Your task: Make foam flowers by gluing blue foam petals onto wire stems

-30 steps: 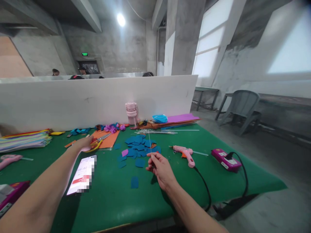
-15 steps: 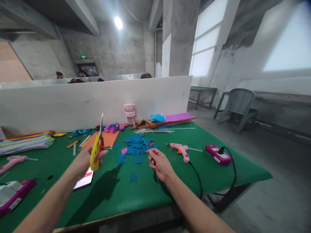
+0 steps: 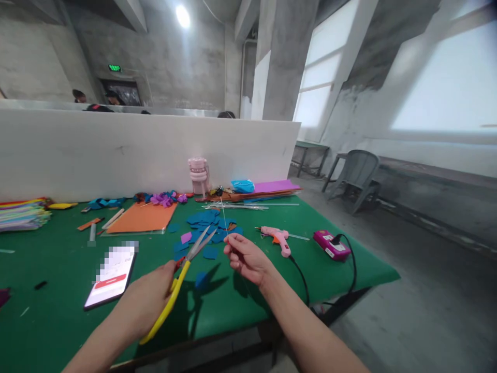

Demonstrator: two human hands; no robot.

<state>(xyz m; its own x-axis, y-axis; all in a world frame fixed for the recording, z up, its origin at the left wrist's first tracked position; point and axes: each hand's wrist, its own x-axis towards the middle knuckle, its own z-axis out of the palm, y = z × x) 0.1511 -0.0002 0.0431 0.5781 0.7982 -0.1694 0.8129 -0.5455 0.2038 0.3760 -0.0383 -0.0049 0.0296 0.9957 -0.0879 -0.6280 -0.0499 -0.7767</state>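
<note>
Since half a second ago, the yellow-handled steel scissors (image 3: 182, 274), gripped in the left hand (image 3: 149, 300), have been swung down from upright; blades are parted, tips pointing far-right toward the thin metal wire (image 3: 224, 217) pinched in the right hand (image 3: 244, 259). Wire stands near-upright above the green desk (image 3: 58, 311), leaning far-left. Fingers close to the blades could be nicked; the springy wire could slip aside.

Daylight is pouring in from the large windows (image 3: 446, 88) on the right, blowing them out white, while a ceiling lamp (image 3: 182, 15) is glaring overhead. The hands are casting soft shadows on the tabletop (image 3: 58, 311) near its front edge. Straight lines are bending toward the picture's edges, and the phone screen (image 3: 112, 269) is showing pixelated.
</note>
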